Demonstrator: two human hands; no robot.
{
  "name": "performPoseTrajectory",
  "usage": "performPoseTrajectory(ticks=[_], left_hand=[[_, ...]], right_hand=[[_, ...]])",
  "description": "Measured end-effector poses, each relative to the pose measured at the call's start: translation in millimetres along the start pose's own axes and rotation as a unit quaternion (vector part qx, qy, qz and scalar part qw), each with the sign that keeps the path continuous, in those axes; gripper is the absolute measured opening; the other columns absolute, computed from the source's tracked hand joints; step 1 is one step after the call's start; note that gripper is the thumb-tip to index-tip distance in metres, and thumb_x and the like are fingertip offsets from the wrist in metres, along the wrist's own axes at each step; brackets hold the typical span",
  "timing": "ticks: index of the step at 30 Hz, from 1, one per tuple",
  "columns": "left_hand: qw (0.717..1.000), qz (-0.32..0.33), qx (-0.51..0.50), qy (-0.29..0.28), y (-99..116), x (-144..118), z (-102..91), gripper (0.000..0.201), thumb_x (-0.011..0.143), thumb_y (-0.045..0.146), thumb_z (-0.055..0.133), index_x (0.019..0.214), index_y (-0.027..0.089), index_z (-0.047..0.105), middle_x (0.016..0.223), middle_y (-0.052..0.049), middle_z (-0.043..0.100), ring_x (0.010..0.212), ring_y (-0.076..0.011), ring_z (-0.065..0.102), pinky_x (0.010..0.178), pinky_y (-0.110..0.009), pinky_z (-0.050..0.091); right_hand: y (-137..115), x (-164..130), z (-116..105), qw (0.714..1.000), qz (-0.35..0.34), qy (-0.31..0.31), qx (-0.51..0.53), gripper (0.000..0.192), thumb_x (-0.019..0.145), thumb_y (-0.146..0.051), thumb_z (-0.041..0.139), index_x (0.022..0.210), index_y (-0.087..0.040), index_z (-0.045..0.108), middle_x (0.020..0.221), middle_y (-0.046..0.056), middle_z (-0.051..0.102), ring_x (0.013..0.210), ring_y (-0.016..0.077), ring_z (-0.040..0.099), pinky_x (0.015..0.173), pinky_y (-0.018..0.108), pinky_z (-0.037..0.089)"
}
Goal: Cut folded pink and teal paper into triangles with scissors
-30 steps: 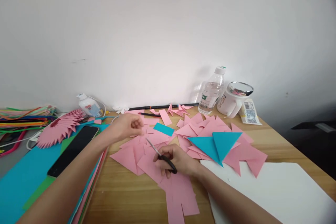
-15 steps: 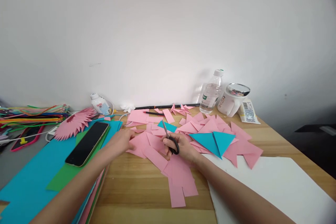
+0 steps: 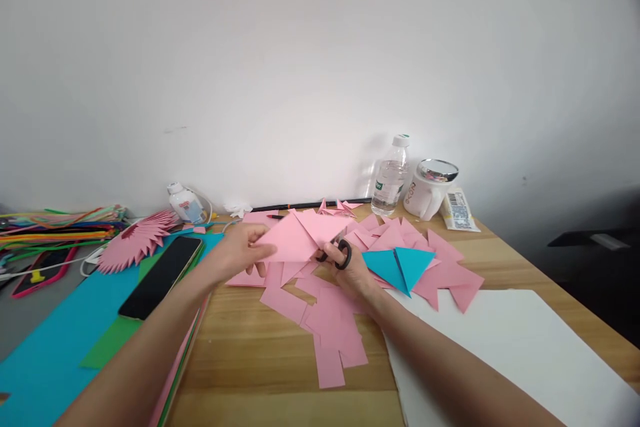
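At the lower right of the frame a white sheet [image 3: 505, 360] lies on the table [image 3: 260, 373], and at the lower left a stack of coloured paper [image 3: 55, 353] carries a phone [image 3: 163, 275]. Loose pink strips [image 3: 330, 333] spread across the middle of the table, just below the hands.

The left hand [image 3: 240, 250] has its grip pinched shut on the left edge of a pink sheet [image 3: 295, 240], holding it lifted off the table at the centre of the frame. The right hand [image 3: 350, 270] has its grip closed through the black loops of the scissors [image 3: 340, 255]; the blades seem to be hidden behind the sheet, so whether they are biting the paper cannot be told.

To cut well here, I judge the sheet should be held taut and flat, the left fingers kept away from the cutting line, and the paper fed deep into the blades, not snipped at the tips.

To the right lie blue triangles [image 3: 400, 267] among pink triangles [image 3: 445, 270]. Further back, at the wall, stand a bottle [image 3: 389, 177] and a mug [image 3: 427, 190]; a pink fan [image 3: 135, 240] and pipe cleaners [image 3: 55, 227] sit at the far left.
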State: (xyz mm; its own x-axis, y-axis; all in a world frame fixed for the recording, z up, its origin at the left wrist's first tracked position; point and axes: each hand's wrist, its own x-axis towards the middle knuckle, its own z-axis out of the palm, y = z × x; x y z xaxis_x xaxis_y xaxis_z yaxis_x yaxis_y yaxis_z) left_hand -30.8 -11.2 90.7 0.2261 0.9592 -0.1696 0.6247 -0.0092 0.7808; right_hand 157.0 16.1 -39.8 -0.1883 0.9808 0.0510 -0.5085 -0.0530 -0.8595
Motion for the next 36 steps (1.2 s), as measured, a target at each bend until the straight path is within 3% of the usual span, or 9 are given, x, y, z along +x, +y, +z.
performPoseTrajectory(ticks=[3,8,12,16,18,21,24,29,36], left_hand=[[0.998,-0.02,-0.047,-0.041,-15,10,4.4,0.017,0.064,0.026,0.062,0.077,0.015,0.061,0.066,-0.001,0.061,0.051,-0.0135,0.059,0.041,-0.021,0.036],[0.966,0.045,-0.248,0.064,-25,15,10.7,0.04,0.066,0.027,0.065,0.103,0.015,0.058,0.085,-0.007,0.067,0.073,-0.0168,0.062,0.061,-0.027,0.047],[0.97,0.053,-0.237,-0.015,-31,22,40.3,0.028,0.07,0.033,0.062,0.092,0.015,0.064,0.091,-0.009,0.068,0.076,-0.0183,0.063,0.072,-0.032,0.049],[0.972,0.045,-0.231,0.012,-30,36,63.7,0.027,0.074,0.038,0.056,0.07,0.014,0.067,0.07,-0.006,0.069,0.062,-0.017,0.063,0.064,-0.03,0.05],[0.968,0.028,-0.244,0.054,-26,43,62.5,0.028,0.073,0.039,0.058,0.063,0.014,0.066,0.066,-0.006,0.069,0.057,-0.017,0.062,0.061,-0.03,0.051],[0.949,0.026,-0.282,0.137,-18,52,47.1,0.025,0.069,0.037,0.062,0.063,0.014,0.065,0.064,-0.005,0.069,0.056,-0.0161,0.062,0.059,-0.029,0.05],[0.923,0.046,-0.329,0.192,-11,57,29.5,0.02,0.067,0.034,0.065,0.065,0.014,0.065,0.064,-0.004,0.068,0.058,-0.0148,0.061,0.058,-0.027,0.049],[0.929,0.035,-0.324,0.176,-12,54,22.6,0.02,0.065,0.033,0.068,0.066,0.014,0.063,0.065,-0.004,0.068,0.06,-0.0145,0.062,0.061,-0.028,0.048],[0.952,0.011,-0.267,0.15,-17,53,36.6,0.021,0.064,0.034,0.068,0.061,0.014,0.061,0.063,-0.004,0.068,0.063,-0.0155,0.063,0.065,-0.027,0.049]], right_hand=[[3,4,-2,0.997,-0.015,0.074,-0.004,0.036,0.053,-0.034,0.078,0.07,-0.017,0.05,0.062,-0.002,0.056,0.058,0.0135,0.054,0.056,0.028,0.047],[6,9,-4,0.98,-0.059,0.19,0.004,0.038,0.055,-0.036,0.076,0.065,-0.019,0.044,0.057,-0.005,0.049,0.055,0.0115,0.05,0.055,0.027,0.046],[9,11,-7,0.966,-0.087,0.242,0.002,0.038,0.055,-0.038,0.075,0.066,-0.019,0.043,0.059,-0.004,0.051,0.058,0.0121,0.051,0.059,0.028,0.046],[9,8,-5,0.962,-0.092,0.258,-0.012,0.037,0.054,-0.037,0.076,0.068,-0.018,0.048,0.06,-0.001,0.056,0.06,0.0146,0.053,0.061,0.029,0.046],[5,5,-2,0.969,-0.089,0.228,-0.013,0.036,0.058,-0.038,0.074,0.076,-0.017,0.051,0.065,0.001,0.06,0.063,0.0162,0.056,0.065,0.031,0.047],[-2,-1,6,0.992,-0.055,0.113,0.004,0.033,0.071,-0.037,0.065,0.094,-0.018,0.05,0.079,0.004,0.063,0.069,0.0163,0.06,0.073,0.035,0.047],[-7,-9,14,0.997,-0.015,-0.011,-0.077,0.036,0.07,-0.033,0.067,0.097,-0.019,0.048,0.074,0.002,0.062,0.07,0.0164,0.06,0.069,0.032,0.047],[-7,-14,19,0.983,0.021,-0.126,-0.13,0.037,0.064,-0.031,0.072,0.086,-0.021,0.045,0.069,0.0,0.062,0.067,0.0161,0.059,0.06,0.027,0.044],[-8,-12,17,0.978,0.039,-0.168,-0.118,0.037,0.066,-0.043,0.069,0.089,-0.017,0.057,0.066,0.001,0.059,0.061,0.014,0.055,0.061,0.027,0.042]])
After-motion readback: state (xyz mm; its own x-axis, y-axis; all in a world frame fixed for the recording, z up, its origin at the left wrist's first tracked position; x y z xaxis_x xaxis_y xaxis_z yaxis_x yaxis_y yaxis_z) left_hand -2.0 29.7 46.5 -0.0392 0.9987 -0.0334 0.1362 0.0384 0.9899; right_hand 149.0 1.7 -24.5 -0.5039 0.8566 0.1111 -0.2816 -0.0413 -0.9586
